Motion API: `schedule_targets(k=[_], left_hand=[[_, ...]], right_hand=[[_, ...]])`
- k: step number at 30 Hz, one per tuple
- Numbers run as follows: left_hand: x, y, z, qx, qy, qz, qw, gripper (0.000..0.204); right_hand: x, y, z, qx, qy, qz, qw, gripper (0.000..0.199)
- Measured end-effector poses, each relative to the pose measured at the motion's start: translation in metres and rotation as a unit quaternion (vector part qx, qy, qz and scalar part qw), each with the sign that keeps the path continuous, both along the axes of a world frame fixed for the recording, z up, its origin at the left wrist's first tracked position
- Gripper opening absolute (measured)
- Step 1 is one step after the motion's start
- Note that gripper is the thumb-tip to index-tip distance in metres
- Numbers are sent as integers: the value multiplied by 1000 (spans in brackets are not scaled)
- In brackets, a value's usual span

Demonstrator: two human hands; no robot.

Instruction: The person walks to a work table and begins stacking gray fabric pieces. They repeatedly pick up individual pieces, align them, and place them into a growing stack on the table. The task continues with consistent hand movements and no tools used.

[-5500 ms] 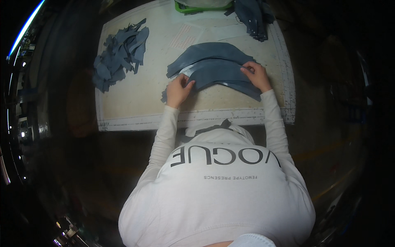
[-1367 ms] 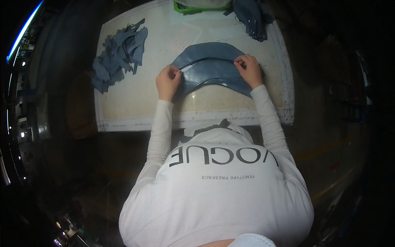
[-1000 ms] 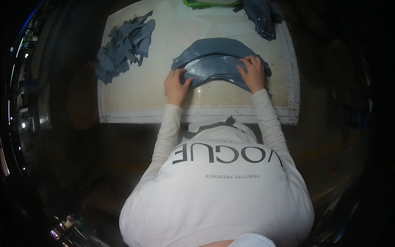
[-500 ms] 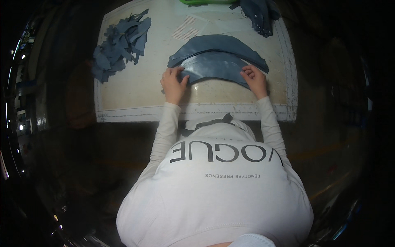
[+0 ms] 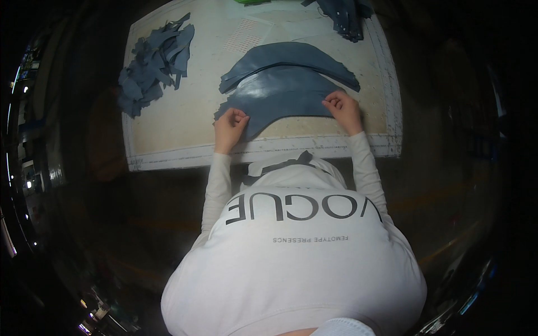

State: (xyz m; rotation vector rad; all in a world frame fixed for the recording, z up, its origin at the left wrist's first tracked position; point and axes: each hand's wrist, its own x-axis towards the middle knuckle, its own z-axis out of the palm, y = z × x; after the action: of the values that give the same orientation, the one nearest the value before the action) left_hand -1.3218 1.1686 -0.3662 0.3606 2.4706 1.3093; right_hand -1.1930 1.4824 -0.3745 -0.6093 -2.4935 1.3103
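A curved blue-grey panel (image 5: 286, 92), like smooth leather or coated fabric, lies across the nearer part of the worktable. My left hand (image 5: 228, 130) pinches its left end, fingers pressed together. Toward the panel's right end, my right hand (image 5: 344, 113) pinches the near edge between thumb and fingers. Between my hands that edge arches away from me. Just beyond lies a stack of similar curved panels (image 5: 291, 53), its layers showing along the near side. More layered edges stick out beside my left hand, partly covered.
A loose heap of blue-grey pieces (image 5: 154, 70) lies at the table's far left. Several dark blue pieces (image 5: 346, 19) hang together at the far right. A sheet with red print (image 5: 249, 35) and a green object (image 5: 252, 1) are at the back. The worktable (image 5: 185, 120) has a white border.
The panel has come nearer to me and its left end now reaches lower. My left hand has moved toward me with it. My right hand has shifted only slightly.
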Motion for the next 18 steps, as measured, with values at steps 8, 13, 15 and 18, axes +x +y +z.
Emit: schedule_targets(k=[8, 13, 15, 18], left_hand=[[1, -3, 26, 47, 2, -24, 999, 8], [-19, 16, 20, 67, 90, 28, 993, 8], [-28, 21, 13, 80, 118, 37, 989, 10], [-32, 21, 5, 33, 128, 50, 990, 12]], right_hand=[[-3, 10, 14, -11, 31, 26, 999, 14], [-40, 18, 14, 28, 62, 10, 998, 15], [-51, 18, 10, 57, 75, 4, 996, 15], [-58, 17, 8, 108, 58, 12, 992, 16]])
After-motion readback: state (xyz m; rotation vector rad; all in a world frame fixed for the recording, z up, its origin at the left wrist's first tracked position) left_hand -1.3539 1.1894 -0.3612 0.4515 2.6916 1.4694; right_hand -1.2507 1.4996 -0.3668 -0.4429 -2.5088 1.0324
